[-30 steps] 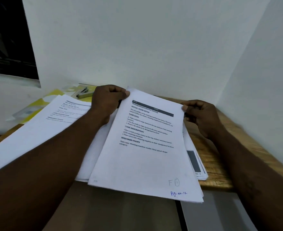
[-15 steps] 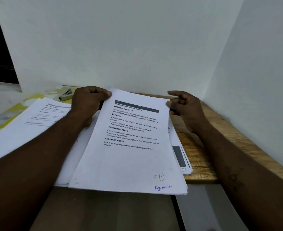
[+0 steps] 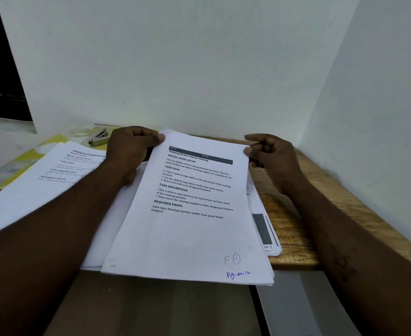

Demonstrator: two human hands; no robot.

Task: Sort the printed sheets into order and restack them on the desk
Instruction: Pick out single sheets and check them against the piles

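White printed sheets, the top one marked page 12, rest on the wooden worktop. The left hand and right hand pinch their far corners with curled fingers. The page order seems to be under check; next, place this sheet by its number and square the edges.

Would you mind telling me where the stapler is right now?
Head view: the stapler lies back left on the yellow folder, beside the left hand.

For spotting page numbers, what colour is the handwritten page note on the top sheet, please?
The page note is blue ink; head view.
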